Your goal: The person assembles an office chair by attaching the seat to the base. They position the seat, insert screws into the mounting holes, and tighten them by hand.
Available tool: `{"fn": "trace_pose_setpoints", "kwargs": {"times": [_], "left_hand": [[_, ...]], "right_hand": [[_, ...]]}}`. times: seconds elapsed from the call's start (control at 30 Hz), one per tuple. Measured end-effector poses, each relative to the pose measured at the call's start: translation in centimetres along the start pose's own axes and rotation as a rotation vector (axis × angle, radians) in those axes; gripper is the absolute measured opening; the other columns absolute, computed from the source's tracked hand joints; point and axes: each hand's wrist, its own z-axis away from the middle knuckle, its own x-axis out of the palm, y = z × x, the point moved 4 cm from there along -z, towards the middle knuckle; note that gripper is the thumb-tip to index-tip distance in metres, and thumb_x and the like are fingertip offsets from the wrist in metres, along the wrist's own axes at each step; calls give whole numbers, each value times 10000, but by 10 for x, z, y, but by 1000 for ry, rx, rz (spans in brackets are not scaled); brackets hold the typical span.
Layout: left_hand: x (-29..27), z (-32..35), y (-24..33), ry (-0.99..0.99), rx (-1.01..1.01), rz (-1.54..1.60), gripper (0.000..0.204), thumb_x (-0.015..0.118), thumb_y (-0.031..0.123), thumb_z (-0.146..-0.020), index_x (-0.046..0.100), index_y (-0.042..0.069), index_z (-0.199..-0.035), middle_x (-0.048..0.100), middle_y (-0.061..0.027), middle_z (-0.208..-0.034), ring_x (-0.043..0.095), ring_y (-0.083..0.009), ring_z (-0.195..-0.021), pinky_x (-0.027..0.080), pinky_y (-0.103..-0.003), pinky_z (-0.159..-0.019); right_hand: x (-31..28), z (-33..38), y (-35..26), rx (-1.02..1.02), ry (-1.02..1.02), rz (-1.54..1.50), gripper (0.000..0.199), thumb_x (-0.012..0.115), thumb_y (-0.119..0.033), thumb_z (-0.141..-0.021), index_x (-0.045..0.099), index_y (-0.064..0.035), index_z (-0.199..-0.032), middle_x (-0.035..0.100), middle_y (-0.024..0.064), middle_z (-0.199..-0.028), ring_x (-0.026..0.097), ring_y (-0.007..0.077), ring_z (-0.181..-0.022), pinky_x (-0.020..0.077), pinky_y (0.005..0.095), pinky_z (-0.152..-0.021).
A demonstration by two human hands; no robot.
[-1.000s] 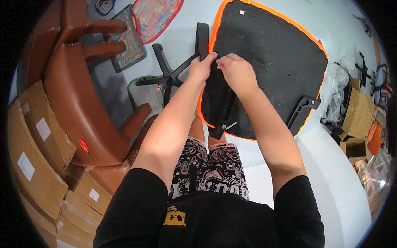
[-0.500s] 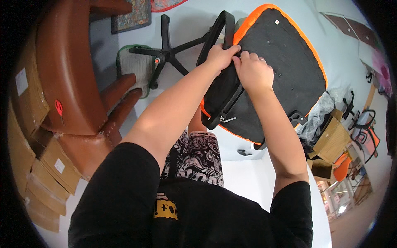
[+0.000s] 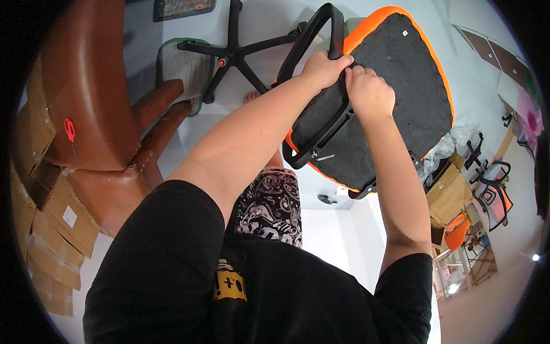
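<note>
A chair seat [image 3: 421, 86] with an orange rim shows its black underside, which carries several small holes. A looped black armrest [image 3: 302, 43] lies along its left edge. My left hand [image 3: 326, 70] is closed around the armrest where it meets the seat, with the thumb toward the seat. Close beside it, my right hand [image 3: 371, 96] has its fingers curled in a pinch at the armrest's mounting bar; whatever it pinches is hidden. A silver hex key [image 3: 325, 156] sticks out from the bar's near end, untouched by either hand. Another black armrest part [image 3: 413, 160] shows partly behind my right forearm.
A black five-spoke chair base [image 3: 235, 50] stands on the floor by a grey mat [image 3: 177, 66]. On the left are a brown leather sofa [image 3: 86, 86], red-handled scissors [image 3: 70, 131] on it, and cardboard boxes [image 3: 69, 223]. An open carton [image 3: 452, 195] and another chair [image 3: 497, 195] are at right.
The seat, armrest and both hands sit slightly farther right in view, as the whole scene has shifted. Both hands keep their places on the armrest; the hex key stays in the bar's near end.
</note>
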Motion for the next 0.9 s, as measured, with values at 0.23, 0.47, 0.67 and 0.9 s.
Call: {"fn": "trace_pose_setpoints", "kwargs": {"times": [0.23,0.47,0.67,0.9], "left_hand": [[3,0,0,-8,54,6,625,624,455,-711,590,-107,-984,621,-259,-913,609,-333,-888,460,-370,-768],[3,-7,-10,-41,68,-41,735,549,567,-770,562,-115,-1045,603,-248,-992,586,-305,-955,434,-356,-828],[1,-2,-5,-101,82,-38,780,474,607,-804,552,-117,-1081,597,-250,-1029,575,-304,-992,411,-350,-876],[4,-6,-10,-56,98,-87,764,469,602,-808,562,-112,-1063,607,-248,-1005,580,-318,-975,417,-353,-864]], "right_hand": [[6,9,3,-61,175,-25,386,417,-421,-892,583,-73,-885,596,142,-889,628,339,-746,512,441,-619],[1,12,2,-1,171,3,369,473,-429,-864,566,-79,-935,573,104,-878,635,297,-749,517,426,-596],[3,6,7,2,180,43,316,481,-393,-865,535,-82,-879,565,104,-836,622,310,-758,510,439,-616],[6,4,7,-32,243,42,282,508,-386,-847,554,-108,-855,571,70,-799,624,273,-797,504,442,-618]]}}
